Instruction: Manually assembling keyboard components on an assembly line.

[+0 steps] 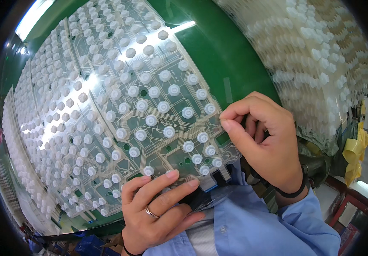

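Note:
Clear keyboard membrane sheets [179, 121] with printed traces and white rubber domes lie side by side in front of me. At the right edge of the nearest sheet, my right hand [265, 134] pinches thumb and index finger together on its rim. My left hand [160, 211], with a ring on one finger, rests its fingertips along the sheet's near edge, fingers extended and slightly apart. Close to those fingertips the sheet's dark connector tail [219, 177] hangs at the edge. What lies beneath my left palm is hidden.
A green tabletop [218, 55] shows around the sheets. Tall stacks of domed sheets [303, 59] stand at the right, and more sheets [26, 170] lie at the far left. Yellow material [356, 149] hangs at the right. A blue bin [90, 245] sits below the table edge.

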